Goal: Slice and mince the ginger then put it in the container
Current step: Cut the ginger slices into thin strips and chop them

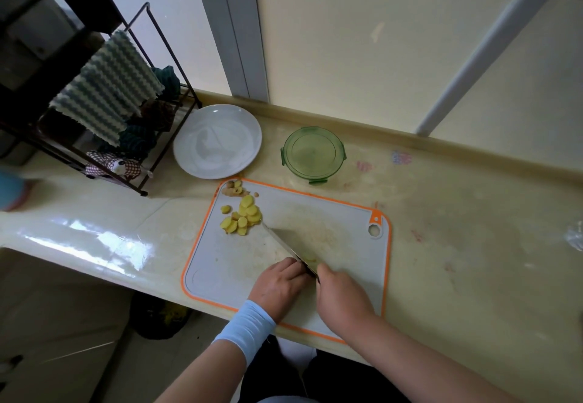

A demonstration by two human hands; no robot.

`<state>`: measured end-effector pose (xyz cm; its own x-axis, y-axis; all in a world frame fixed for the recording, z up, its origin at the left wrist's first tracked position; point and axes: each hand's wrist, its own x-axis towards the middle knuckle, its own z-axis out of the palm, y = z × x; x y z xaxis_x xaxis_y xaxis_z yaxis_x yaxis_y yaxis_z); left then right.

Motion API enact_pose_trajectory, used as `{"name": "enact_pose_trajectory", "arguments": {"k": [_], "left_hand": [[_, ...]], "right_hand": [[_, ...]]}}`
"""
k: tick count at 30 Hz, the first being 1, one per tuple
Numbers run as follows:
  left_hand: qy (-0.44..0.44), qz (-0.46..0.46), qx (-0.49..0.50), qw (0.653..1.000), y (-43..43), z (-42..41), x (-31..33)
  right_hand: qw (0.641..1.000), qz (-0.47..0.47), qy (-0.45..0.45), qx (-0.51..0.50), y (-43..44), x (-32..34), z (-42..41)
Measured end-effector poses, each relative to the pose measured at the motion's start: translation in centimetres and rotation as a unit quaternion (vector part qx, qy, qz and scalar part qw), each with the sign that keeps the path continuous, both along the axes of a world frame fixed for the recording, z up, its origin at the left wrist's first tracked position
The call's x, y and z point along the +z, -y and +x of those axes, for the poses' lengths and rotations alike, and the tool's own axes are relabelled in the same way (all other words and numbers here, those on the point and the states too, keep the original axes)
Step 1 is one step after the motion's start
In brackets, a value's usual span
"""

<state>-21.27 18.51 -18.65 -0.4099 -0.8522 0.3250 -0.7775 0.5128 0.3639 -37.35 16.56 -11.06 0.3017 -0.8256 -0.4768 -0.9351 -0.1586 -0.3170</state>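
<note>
At the near edge of the cutting board [347,229], my right hand [342,295] grips the handle of the knife [285,245], with the blade angled away to the far left. My left hand [279,286] sits against the blade's left side, fingers curled down; I cannot tell whether they pin anything. Ginger slices [243,218] lie heaped near the board's far left corner, at the knife tip. Bare board spreads right of the blade. Beyond the far edge, the green container [313,155] and a white plate [217,140] stand apart on the surface [473,229].
</note>
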Motion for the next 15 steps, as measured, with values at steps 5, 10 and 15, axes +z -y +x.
{"name": "enact_pose_trajectory", "arguments": {"k": [5, 10, 15], "left_hand": [[0.006, 0.002, 0.000, 1.000, 0.0, 0.0, 0.0], [0.006, -0.015, -0.004, 1.000, 0.0, 0.1, -0.1], [0.005, -0.014, -0.011, 1.000, 0.1, 0.2, -0.5]], "right_hand": [[0.999, 0.005, 0.032, -0.012, 0.7, 0.7, 0.5], [0.999, 0.004, 0.028, -0.025, -1.3, 1.5, -2.4], [0.999, 0.027, 0.022, -0.040, -2.5, 0.6, -4.0]]}}
